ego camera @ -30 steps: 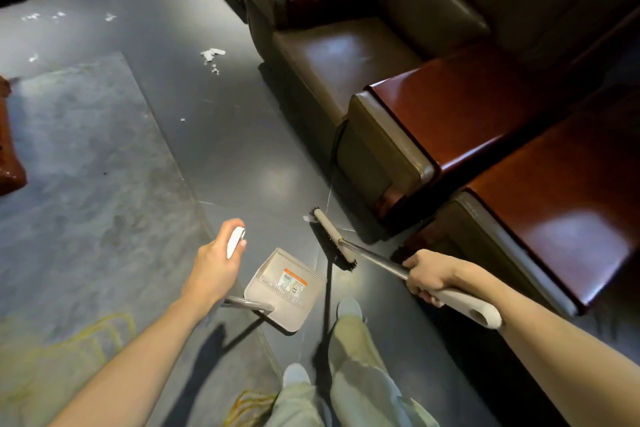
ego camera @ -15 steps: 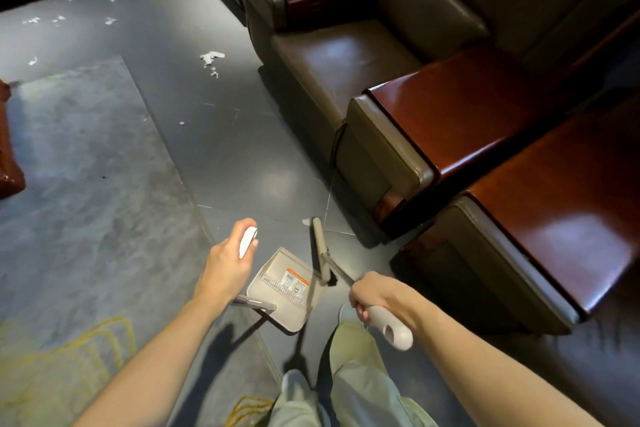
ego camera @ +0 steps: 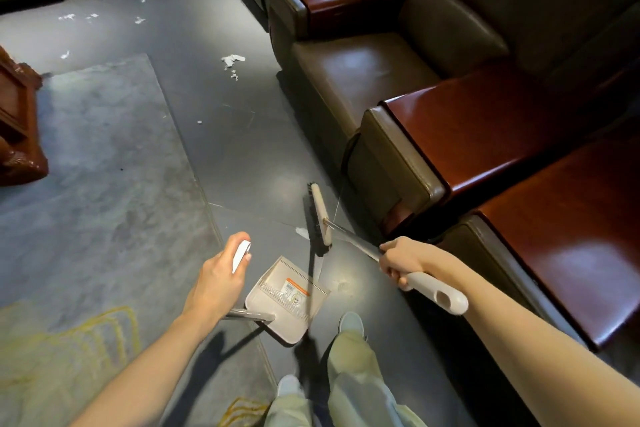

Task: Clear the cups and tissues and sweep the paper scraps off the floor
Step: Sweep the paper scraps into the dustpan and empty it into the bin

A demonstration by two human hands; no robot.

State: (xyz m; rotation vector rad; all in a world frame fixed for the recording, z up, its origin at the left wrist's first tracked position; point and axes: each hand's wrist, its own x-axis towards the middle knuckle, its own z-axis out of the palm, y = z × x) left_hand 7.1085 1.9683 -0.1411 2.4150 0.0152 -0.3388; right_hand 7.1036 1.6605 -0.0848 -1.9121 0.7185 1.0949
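Observation:
My left hand [ego camera: 218, 279] grips the white handle of a beige dustpan [ego camera: 289, 298] that rests on the dark floor in front of my feet. My right hand [ego camera: 403, 260] holds the broom [ego camera: 320, 215] by its metal shaft, just above the white grip. The brush head stands on the floor beyond the pan, with a small white paper scrap [ego camera: 302, 232] just left of the bristles. A clump of paper scraps [ego camera: 232, 61] lies farther up the floor near the sofa, and more scraps [ego camera: 91, 17] lie scattered at the far left.
Brown leather armchairs [ego camera: 363, 80] with glossy wooden side tables [ego camera: 485, 121] line the right side. A grey rug [ego camera: 86, 184] covers the floor on the left, with a carved wooden furniture leg [ego camera: 17, 135] at its far edge. My shoes [ego camera: 351, 321] stand behind the dustpan.
My right hand has pushed the broom back out to the right and forward, so the brush head moved away from the dustpan mouth. My left hand and the dustpan stayed in place.

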